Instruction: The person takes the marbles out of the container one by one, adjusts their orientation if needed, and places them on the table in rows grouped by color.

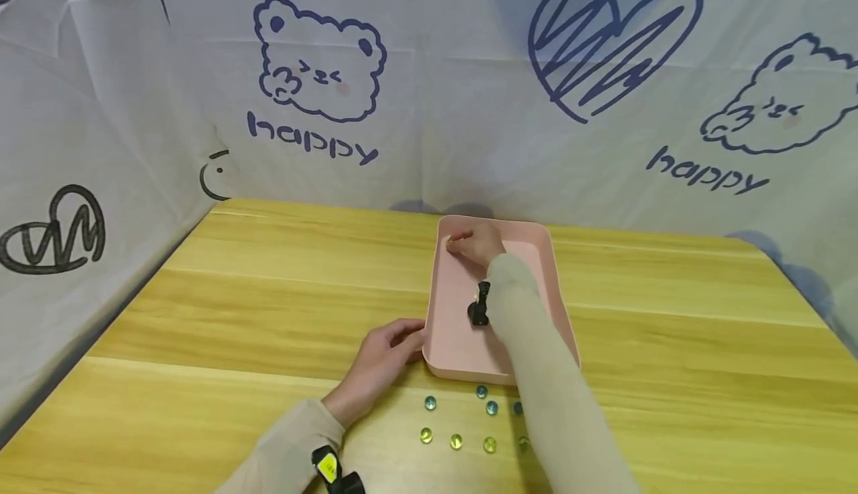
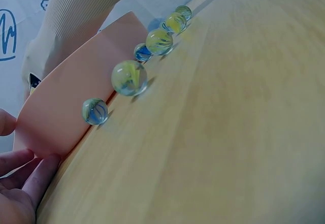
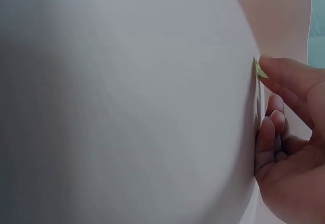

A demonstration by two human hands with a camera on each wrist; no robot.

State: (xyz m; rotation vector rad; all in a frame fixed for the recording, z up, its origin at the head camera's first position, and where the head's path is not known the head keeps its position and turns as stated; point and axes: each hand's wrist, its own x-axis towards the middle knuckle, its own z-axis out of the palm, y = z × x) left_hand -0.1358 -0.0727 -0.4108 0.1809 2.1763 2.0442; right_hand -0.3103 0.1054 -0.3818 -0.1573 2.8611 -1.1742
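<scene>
A pink rectangular tray (image 1: pixel 462 345) lies lengthwise on the wooden table. Reaching into its far left corner, my right hand (image 1: pixel 479 246) pinches a yellow-green glass marble (image 3: pixel 261 71) between thumb and index finger, low by the tray floor. The other fingers of that hand are curled near the floor. My left hand (image 1: pixel 383 356) rests beside the tray's near left corner, its fingertips (image 2: pixel 48 163) against the outer wall. In front of the tray lie several blue marbles (image 1: pixel 430 402) in an uneven row, with a row of yellow-green marbles (image 1: pixel 456 441) nearer to me.
The right sleeve (image 1: pixel 536 345) crosses over the tray's right side and hides part of it and of the marble rows. Behind the wooden table (image 1: pixel 281 278) hangs a white cloth (image 1: pixel 429 106) with bear and heart drawings.
</scene>
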